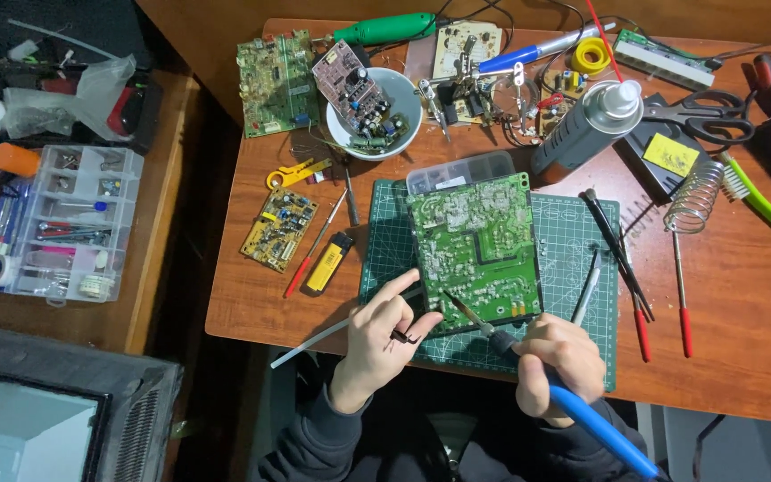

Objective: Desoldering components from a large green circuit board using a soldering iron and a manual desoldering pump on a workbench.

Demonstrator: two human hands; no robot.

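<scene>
The right hand grips a blue-handled soldering iron, tip angled onto the green circuit board lying solder-side up on the cutting mat near the desk's front edge; the left hand pinches a thin white tube toward the same joint.

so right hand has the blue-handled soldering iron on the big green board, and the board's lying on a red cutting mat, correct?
Not quite. The mat is green, not red, as the head view shows. The rest holds: the right hand holds the blue-handled soldering iron, its tip at the big green board.
</scene>
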